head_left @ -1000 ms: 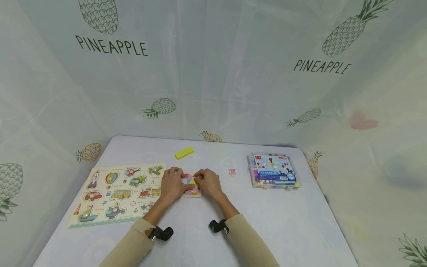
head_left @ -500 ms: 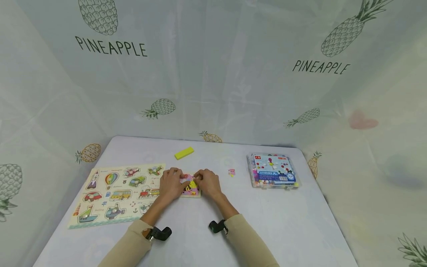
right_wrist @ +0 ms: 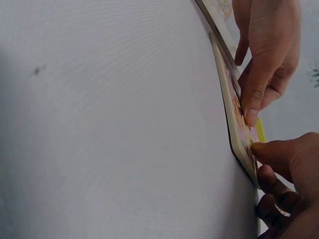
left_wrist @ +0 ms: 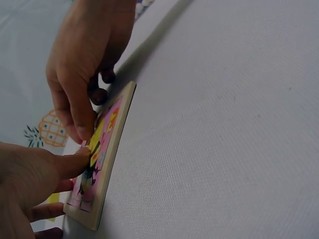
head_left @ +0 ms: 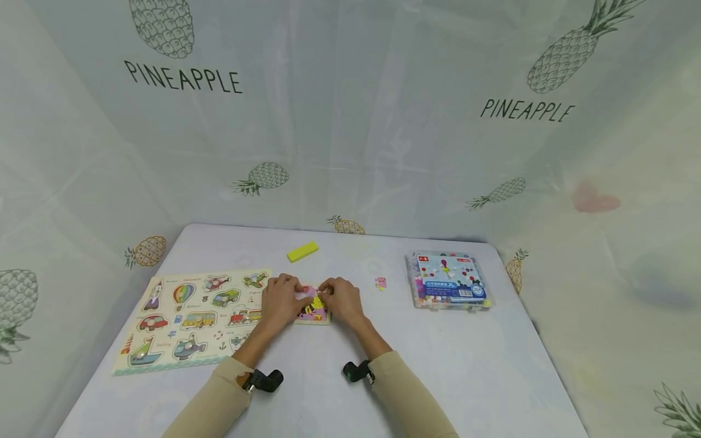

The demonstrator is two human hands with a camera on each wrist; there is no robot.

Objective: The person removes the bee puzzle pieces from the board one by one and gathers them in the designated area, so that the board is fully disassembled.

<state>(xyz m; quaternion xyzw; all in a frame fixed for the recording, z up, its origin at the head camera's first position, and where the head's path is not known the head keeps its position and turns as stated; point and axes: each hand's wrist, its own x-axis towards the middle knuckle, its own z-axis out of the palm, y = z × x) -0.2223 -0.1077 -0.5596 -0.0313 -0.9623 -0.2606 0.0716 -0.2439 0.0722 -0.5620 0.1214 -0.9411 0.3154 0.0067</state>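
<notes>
A small wooden jigsaw puzzle (head_left: 316,314), with a pink ground and a yellow and black figure, lies at the table's middle. My left hand (head_left: 281,302) grips its left side, thumb on the picture and fingers by the far edge. At the upper right of the board, my right hand (head_left: 342,300) pinches with thumb and curled index finger; whether a separate piece sits between them is hidden. In the left wrist view both thumbs come close together over the puzzle (left_wrist: 105,174). One loose pink puzzle piece (head_left: 380,282) lies right of the right hand.
A large vehicle peg puzzle board (head_left: 181,340) lies at the left, its right edge close to the left hand. Behind the hands is a yellow block (head_left: 302,251). A clear plastic box (head_left: 450,281) of coloured parts stands at the right on the white table (head_left: 465,377).
My left thumb has drawn back slightly to the left, so more of the yellow and black figure shows. The right hand stays nearly still at the puzzle's upper right.
</notes>
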